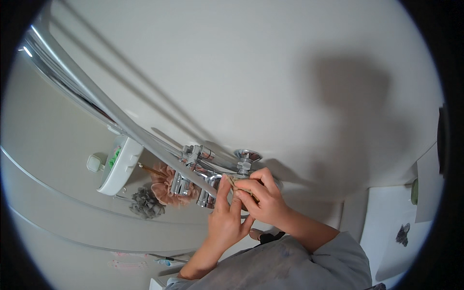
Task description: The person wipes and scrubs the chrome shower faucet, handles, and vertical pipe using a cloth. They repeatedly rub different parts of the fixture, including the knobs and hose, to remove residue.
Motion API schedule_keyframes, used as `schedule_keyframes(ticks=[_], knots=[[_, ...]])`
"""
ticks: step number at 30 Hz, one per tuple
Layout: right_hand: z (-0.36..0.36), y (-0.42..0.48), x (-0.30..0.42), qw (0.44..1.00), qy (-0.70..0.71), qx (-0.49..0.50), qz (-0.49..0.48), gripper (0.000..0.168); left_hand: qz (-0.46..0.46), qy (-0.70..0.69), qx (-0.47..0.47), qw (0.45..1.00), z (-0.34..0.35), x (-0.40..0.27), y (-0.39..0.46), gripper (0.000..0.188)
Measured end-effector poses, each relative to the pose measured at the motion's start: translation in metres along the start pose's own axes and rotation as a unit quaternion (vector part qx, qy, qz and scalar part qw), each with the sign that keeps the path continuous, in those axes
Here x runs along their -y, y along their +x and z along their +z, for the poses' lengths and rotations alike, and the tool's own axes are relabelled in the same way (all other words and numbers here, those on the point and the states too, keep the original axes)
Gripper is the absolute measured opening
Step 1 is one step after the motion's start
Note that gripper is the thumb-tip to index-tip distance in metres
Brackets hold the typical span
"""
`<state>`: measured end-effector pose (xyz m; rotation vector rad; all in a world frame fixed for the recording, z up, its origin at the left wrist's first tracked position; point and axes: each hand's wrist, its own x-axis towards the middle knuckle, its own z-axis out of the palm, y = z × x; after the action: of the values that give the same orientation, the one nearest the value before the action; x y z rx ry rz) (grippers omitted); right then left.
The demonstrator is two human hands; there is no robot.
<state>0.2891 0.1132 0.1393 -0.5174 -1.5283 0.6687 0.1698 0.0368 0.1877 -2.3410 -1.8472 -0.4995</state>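
A chrome shower mixer tap (208,181) is fixed to the pale wall in front of me. At its right end, my right hand (266,201) pinches a thin olive-beige cloth (232,180) between thumb and fingers. My left hand (228,223) meets it from the left, its raised fingers against the same cloth and its thumb stretched towards the right hand. Most of the cloth and that end of the tap are hidden by my fingers. A silver shower hose (156,152) crosses in front of the tap and passes behind my left hand.
A chrome riser rail (65,81) runs to the upper left. Left of the tap are a white wall tray (125,166), a pink mesh puff (163,185) and a grey one (146,203). A white basin-like surface (384,214) lies to the right.
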Motion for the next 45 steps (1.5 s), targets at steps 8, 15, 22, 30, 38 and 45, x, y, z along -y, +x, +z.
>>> schedule_keyframes(ticks=[8,15,22,30,38,45], knots=[[0.002,-0.025,-0.017,0.999,-0.041,0.004,0.008,0.016,-0.005,0.008,0.018,1.000,0.004,-0.003,-0.003,0.079],[-0.007,0.001,0.014,0.993,-0.097,-0.001,-0.062,0.017,-0.066,-0.133,-0.011,0.989,0.000,-0.004,-0.022,0.063],[0.013,0.028,0.023,0.955,-0.253,0.080,-0.132,0.015,-0.033,-0.215,-0.133,0.967,0.012,0.008,-0.049,0.022],[0.036,0.042,0.038,0.892,-0.393,0.179,-0.133,0.007,0.019,-0.281,-0.204,0.938,0.012,0.011,-0.050,0.010],[0.030,0.018,0.027,0.901,-0.386,0.169,-0.106,0.004,0.140,-0.294,-0.199,0.924,0.020,0.023,-0.043,0.010],[0.028,-0.035,0.024,0.946,-0.315,0.070,0.024,0.012,0.147,-0.344,-0.245,0.895,0.006,0.079,-0.065,0.015]])
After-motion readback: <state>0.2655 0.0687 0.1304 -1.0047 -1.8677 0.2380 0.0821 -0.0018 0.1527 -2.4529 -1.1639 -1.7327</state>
